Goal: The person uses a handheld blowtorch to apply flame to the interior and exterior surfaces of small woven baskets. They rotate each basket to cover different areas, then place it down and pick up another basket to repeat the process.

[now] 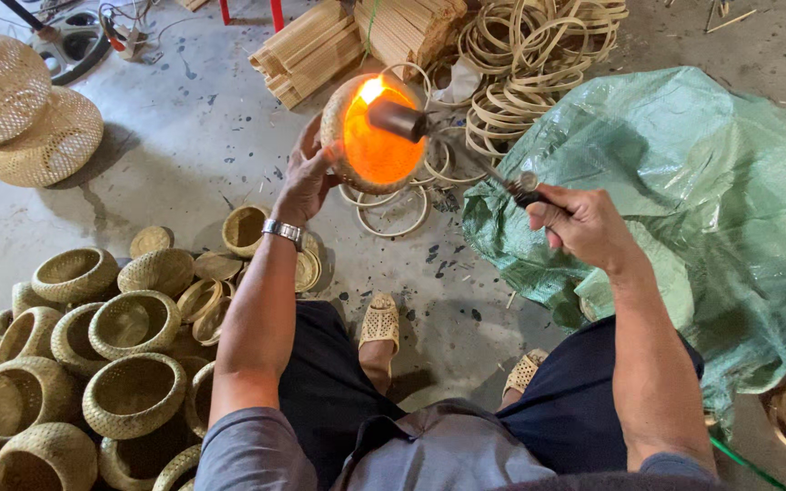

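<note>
Nearest the camera, at the lower left, a heap of small round woven baskets (pixel 134 393) lies on the concrete floor (pixel 202 136), most with their open mouths turned up and nothing showing inside them; a few flat woven lids (pixel 217 265) sit among them, closer to the person's knee. Just beyond the knees are two feet in pale woven sandals (pixel 380 320). The left hand (pixel 307 180), with a metal wristwatch (pixel 283 231) on its wrist, is closed around the rim of a woven basket (pixel 367 135) held up off the floor with its mouth tilted toward the camera; the inside of this basket glows bright orange with flame. The right hand (pixel 584 225) is clenched around the dark handle of a gas torch (pixel 466 155), whose thin shaft runs up and left to a dark cylindrical nozzle sitting right at the basket's mouth, within the glow. Below the held basket a few loose cane rings (pixel 393 211) lie flat on the floor. To the right, a large green plastic sack (pixel 684 200), crumpled and bulging, lies against the person's right leg; its contents are hidden. Farther off, at the top, are a pile of coiled cane hoops (pixel 539 45), bundles of cut bamboo strips (pixel 316 47), and, at far left, three bigger openwork woven shades (pixel 43 136) stacked together.
</note>
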